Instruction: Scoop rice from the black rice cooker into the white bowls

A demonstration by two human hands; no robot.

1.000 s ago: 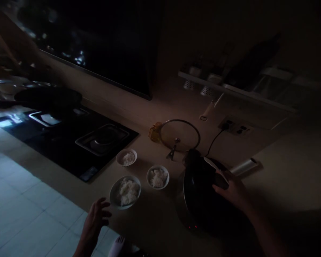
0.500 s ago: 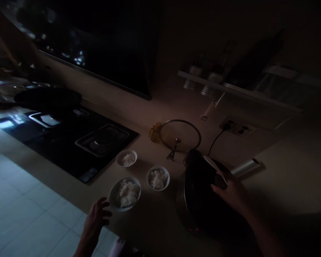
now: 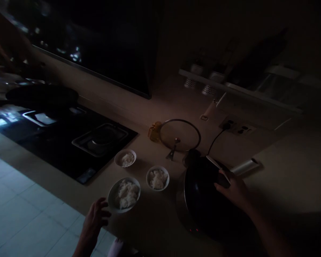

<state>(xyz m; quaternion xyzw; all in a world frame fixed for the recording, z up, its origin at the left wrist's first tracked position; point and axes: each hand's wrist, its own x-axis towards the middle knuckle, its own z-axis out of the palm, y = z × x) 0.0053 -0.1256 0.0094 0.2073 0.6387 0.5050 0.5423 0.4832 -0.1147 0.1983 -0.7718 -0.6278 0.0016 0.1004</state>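
Note:
My left hand [image 3: 96, 216] is open, fingers apart and slightly curled, at the left side of the largest bowl of rice [image 3: 124, 195]. Two smaller bowls of rice, one at the back [image 3: 125, 158] and one to the right [image 3: 157, 178], stand close by. On the right, over the dark rice cooker [image 3: 200, 200], my right hand [image 3: 234, 189] is closed around a pale rice paddle [image 3: 215, 163]. The paddle's far end points away from me. Darkness hides whether that hand touches the closed-looking cooker lid. Two small red lights glow on the cooker's front.
A black stove [image 3: 61, 139] with a dark pan [image 3: 42, 96] takes up the left. Behind the bowls, a round glass lid [image 3: 180, 135] leans on the wall beside an amber jar [image 3: 155, 132]. A wall shelf [image 3: 238, 89], a plugged-in cord [image 3: 215, 141] and a silvery cylinder [image 3: 244, 167] are right.
The view has shifted slightly, and the stove and bowls sit a little further left. My right hand and the paddle have moved slightly right. My left hand stays beside the large bowl.

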